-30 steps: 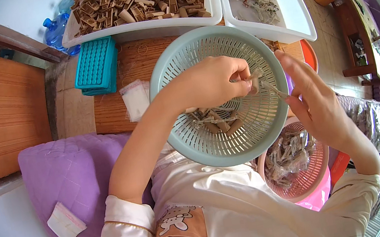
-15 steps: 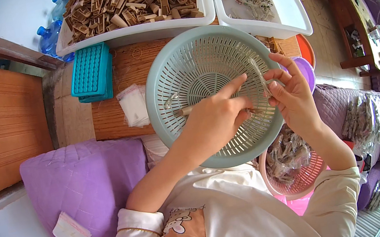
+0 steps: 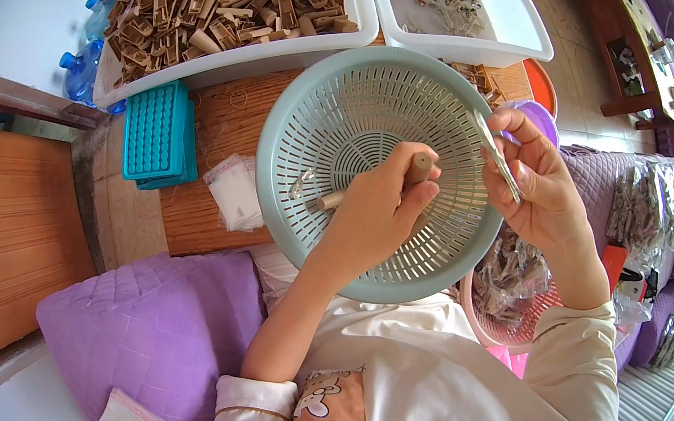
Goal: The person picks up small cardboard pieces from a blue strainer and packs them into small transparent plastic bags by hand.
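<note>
My left hand (image 3: 381,207) is over a grey-green colander (image 3: 296,257), its fingers closed around a brown cylindrical piece (image 3: 417,168) whose round end pokes up past the thumb. By the colander's right rim, my right hand (image 3: 538,177) pinches a slim clear plastic packet (image 3: 495,155) upright between thumb and fingers. What the packet contains is too small to make out. Inside the colander lie another tan cylindrical piece (image 3: 332,200), partly behind my left hand, and a small clear packet (image 3: 301,183).
Behind the colander stand a white bin (image 3: 240,59) heaped with brown pieces and another white bin (image 3: 524,23) of small wiry parts. Teal trays (image 3: 156,138) and clear bags (image 3: 234,194) sit left. A pink basket (image 3: 486,328) of packets is at lower right.
My left hand's pointing index finger has curled in, and a brown cylindrical piece now shows in its grip. My right hand has shifted slightly right and down with the packet.
</note>
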A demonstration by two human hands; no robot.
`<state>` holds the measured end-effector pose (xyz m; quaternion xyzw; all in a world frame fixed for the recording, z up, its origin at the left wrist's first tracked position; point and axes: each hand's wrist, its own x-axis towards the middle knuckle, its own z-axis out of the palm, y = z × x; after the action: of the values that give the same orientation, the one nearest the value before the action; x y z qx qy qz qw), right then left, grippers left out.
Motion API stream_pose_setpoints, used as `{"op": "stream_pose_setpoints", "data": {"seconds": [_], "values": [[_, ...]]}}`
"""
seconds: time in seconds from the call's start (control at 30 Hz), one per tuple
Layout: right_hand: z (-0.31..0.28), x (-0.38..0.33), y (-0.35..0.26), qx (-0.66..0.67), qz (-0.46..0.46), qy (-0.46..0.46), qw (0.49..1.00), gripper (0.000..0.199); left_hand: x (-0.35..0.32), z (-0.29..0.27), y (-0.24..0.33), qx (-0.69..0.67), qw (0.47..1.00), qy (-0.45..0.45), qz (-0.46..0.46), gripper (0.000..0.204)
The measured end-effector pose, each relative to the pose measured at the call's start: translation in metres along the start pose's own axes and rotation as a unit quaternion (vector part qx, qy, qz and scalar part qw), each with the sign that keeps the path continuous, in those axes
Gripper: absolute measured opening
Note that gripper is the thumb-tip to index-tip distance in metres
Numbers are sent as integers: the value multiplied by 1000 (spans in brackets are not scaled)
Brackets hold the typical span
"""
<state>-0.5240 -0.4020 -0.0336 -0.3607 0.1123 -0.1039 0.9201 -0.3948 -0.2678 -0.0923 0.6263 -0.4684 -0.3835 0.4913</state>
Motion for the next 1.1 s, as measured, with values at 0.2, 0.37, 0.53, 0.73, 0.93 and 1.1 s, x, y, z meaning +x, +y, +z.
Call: {"op": "stream_pose_setpoints", "data": {"seconds": [0.2, 0.37, 0.53, 0.73, 0.93, 1.1], "values": [[10, 0, -12, -610, -11, 115, 784, 20, -25, -17, 12, -12, 980, 198, 15, 28], [24, -4, -14, -277, 66, -141, 948, 16, -28, -26, 14, 139, 975, 124, 122, 30], [28, 12, 0, -702, -57, 36, 709, 11, -47, -18, 11, 140, 959, 130, 208, 29], [27, 15, 4, -354, 73, -100, 927, 8, -54, -19, 10, 211, 937, 179, 212, 27], [26, 21, 35, -563, 11, 6, 826, 14, -59, -13, 8, 307, 913, 173, 204, 25], [8, 24, 49, -492, 53, -30, 868, 19, -62, -14, 7, 354, 909, 151, 158, 25]]}}
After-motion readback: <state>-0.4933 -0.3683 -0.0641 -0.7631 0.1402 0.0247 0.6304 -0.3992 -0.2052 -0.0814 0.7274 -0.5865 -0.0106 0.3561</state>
